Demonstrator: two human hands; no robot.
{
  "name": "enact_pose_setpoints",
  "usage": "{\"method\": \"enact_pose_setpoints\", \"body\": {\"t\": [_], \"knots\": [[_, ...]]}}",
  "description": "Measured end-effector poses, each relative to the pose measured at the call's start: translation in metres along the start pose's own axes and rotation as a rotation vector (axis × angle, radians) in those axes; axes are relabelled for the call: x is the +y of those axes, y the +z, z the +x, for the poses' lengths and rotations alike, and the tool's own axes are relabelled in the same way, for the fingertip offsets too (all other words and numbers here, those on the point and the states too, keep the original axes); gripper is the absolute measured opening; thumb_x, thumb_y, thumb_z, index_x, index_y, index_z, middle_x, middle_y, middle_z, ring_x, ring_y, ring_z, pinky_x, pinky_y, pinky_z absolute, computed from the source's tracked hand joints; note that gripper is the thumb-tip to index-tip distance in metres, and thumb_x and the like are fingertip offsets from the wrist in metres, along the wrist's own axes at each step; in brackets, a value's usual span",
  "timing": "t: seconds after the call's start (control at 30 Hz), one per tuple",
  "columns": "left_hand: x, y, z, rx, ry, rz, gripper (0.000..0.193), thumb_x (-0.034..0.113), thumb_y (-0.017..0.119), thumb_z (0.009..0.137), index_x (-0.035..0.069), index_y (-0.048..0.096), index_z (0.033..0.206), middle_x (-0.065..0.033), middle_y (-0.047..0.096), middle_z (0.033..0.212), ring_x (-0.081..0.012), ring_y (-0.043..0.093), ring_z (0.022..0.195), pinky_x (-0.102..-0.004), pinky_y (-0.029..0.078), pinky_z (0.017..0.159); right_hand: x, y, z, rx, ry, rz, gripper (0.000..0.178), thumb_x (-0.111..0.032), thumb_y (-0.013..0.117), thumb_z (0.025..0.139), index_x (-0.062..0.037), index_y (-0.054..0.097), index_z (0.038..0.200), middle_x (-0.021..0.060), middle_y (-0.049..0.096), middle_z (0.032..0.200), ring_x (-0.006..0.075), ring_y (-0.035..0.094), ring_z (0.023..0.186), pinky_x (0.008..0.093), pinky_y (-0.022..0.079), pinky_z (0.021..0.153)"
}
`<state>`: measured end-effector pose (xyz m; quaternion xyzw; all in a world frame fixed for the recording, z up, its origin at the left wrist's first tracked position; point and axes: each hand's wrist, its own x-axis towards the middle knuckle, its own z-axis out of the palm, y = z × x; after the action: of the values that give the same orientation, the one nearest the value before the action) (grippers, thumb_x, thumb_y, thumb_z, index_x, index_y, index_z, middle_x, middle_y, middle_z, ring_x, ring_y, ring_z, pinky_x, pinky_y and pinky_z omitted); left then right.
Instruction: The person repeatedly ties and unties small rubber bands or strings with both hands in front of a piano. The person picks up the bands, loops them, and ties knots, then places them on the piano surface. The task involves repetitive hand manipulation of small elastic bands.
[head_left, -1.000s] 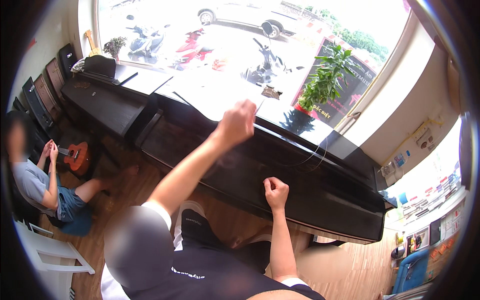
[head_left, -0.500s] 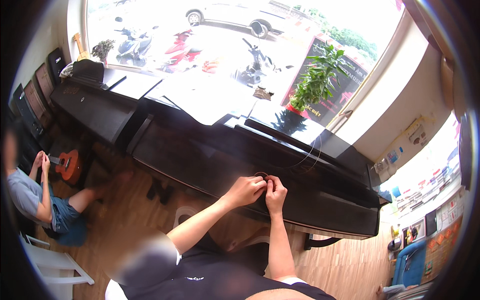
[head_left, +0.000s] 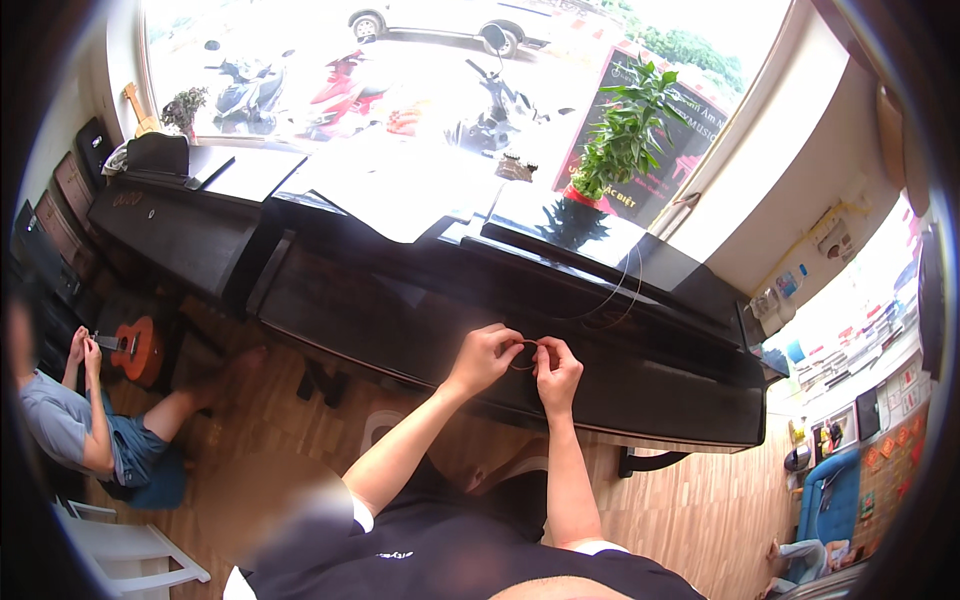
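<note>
Left hand [head_left: 484, 352] down from its raised reach a second ago, now meeting right hand [head_left: 556, 370]; fingertips of both pinched on thin looped wire string [head_left: 523, 355] above closed dark upright piano [head_left: 420, 320]; coiling seemingly underway.

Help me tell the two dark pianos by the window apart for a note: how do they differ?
The near piano runs across the middle, right under both hands; the far piano sits further left, out of reach. The near piano takes up far more of the view. A potted green plant stands on the near piano's top, while a dark bag rests on the far piano. Both are dark, closed and face the window.
</note>
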<state>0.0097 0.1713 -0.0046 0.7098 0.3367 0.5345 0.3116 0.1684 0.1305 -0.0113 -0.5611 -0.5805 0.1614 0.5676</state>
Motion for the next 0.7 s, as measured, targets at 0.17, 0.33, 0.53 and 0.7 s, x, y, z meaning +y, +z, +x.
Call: {"method": "enact_pose_setpoints", "body": {"t": [0.17, 0.33, 0.53, 0.7], "knots": [[0.001, 0.001, 0.001, 0.018, -0.019, 0.003, 0.008, 0.005, 0.074, 0.080, 0.003, 0.074, 0.088, -0.0077, 0.065, 0.073, -0.0175, 0.057, 0.055, -0.0302, 0.045, 0.054, 0.000, 0.001, 0.001, 0.024, 0.054, 0.110, 0.006, -0.003, 0.059, 0.094, 0.0008, 0.063, 0.095, 0.0042, 0.065, 0.065, 0.0077, 0.058, 0.052, 0.0223, 0.044, 0.047], [-0.006, 0.001, 0.001, 0.045, 0.052, 0.008, 0.010, 0.003, 0.074, 0.080, 0.004, 0.076, 0.090, -0.0073, 0.065, 0.073, -0.0168, 0.059, 0.057, -0.0300, 0.046, 0.053, -0.003, -0.001, 0.002, -0.007, 0.090, 0.148, 0.004, -0.003, 0.060, 0.093, 0.0001, 0.062, 0.093, 0.0053, 0.066, 0.063, 0.0092, 0.059, 0.048, 0.0232, 0.044, 0.045], [0.004, 0.001, 0.006, 0.021, 0.005, -0.022, 0.011, 0.000, 0.073, 0.079, 0.002, 0.074, 0.090, -0.0126, 0.065, 0.075, -0.0260, 0.063, 0.065, -0.0353, 0.047, 0.058, -0.001, -0.006, 0.006, -0.025, 0.071, 0.182, 0.006, -0.001, 0.060, 0.094, 0.0006, 0.062, 0.088, 0.0048, 0.064, 0.060, 0.0084, 0.058, 0.045, 0.0224, 0.042, 0.042], [-0.004, 0.000, 0.004, 0.018, -0.051, -0.118, 0.006, -0.006, 0.066, 0.085, -0.003, 0.071, 0.086, -0.0094, 0.065, 0.073, -0.0128, 0.062, 0.053, -0.0263, 0.046, 0.047, -0.003, -0.003, 0.007, -0.095, 0.082, 0.238, 0.009, 0.001, 0.060, 0.093, -0.0007, 0.063, 0.085, 0.0031, 0.061, 0.059, 0.0072, 0.054, 0.045, 0.0230, 0.039, 0.042]]}}
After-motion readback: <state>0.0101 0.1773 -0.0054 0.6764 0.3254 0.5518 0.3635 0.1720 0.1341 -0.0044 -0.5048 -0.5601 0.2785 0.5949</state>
